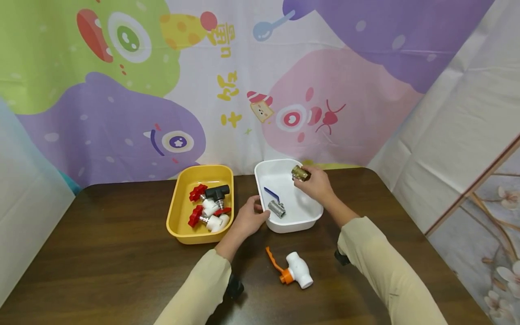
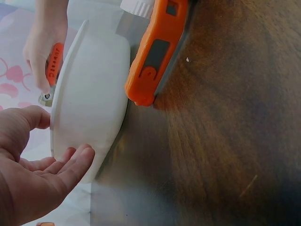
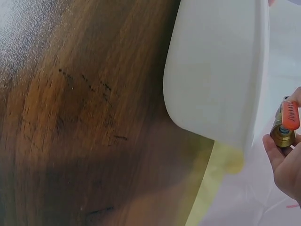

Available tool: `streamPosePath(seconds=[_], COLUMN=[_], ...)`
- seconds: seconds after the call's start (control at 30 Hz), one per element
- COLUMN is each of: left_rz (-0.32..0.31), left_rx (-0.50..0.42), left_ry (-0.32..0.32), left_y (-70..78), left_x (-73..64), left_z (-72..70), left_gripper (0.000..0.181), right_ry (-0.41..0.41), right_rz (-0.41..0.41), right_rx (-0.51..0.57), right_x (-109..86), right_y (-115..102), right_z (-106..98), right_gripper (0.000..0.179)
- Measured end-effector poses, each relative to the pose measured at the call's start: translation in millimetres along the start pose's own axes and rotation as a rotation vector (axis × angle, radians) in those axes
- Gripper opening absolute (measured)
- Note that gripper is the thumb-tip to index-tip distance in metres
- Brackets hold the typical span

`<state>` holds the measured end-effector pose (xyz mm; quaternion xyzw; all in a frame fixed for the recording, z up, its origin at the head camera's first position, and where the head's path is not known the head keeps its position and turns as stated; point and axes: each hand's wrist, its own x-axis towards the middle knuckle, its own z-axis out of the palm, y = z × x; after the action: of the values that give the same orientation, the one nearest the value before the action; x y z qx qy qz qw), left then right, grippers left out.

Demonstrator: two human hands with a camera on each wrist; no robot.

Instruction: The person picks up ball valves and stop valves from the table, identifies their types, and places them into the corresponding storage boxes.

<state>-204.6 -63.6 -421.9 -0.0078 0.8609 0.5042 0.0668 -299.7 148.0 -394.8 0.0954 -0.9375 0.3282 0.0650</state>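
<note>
My right hand (image 1: 318, 184) pinches a brass ball valve (image 1: 299, 173) over the far right of the white tray (image 1: 280, 229). Its orange-red lever (image 3: 290, 115) shows in the right wrist view. At the tray's near left side, my left hand (image 1: 249, 217) holds the edge, thumb at the rim and fingers along the outer wall (image 2: 91, 89). Inside the tray lies a silver ball valve (image 1: 277, 209) with a blue lever (image 1: 271, 194). A white plastic ball valve (image 1: 299, 270) with an orange handle (image 1: 274, 260) lies on the table in front of the tray.
Left of the white tray stands a yellow tray (image 1: 174, 221) containing several valves, some with red handwheels (image 1: 195, 215), and a black-bodied one (image 1: 217, 192). A cartoon-printed cloth (image 1: 243, 149) hangs behind the dark wooden table (image 1: 122, 262); another cloth (image 1: 455, 149) borders the right side.
</note>
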Motion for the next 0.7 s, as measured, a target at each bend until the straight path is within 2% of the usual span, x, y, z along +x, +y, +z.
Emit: streamPosePath(seconds=[0.43,0.7], left_rz=[-0.023,-0.01], left_rx=[0.016,0.006], left_ry=[0.007,0.009], left_y=[-0.9,-1.2], left_x=[0.4,1.8], left_z=[2.6,2.4], left_gripper=[0.057,0.058], right_ry=[-0.008,-0.011], right_rz=[-0.02,-0.021], right_rx=[0.03,0.037], right_x=[-1.8,-2.7], right_y=[-4.4,-9.1], right_z=[14.2,18.3], right_gripper=[0.055,0.055])
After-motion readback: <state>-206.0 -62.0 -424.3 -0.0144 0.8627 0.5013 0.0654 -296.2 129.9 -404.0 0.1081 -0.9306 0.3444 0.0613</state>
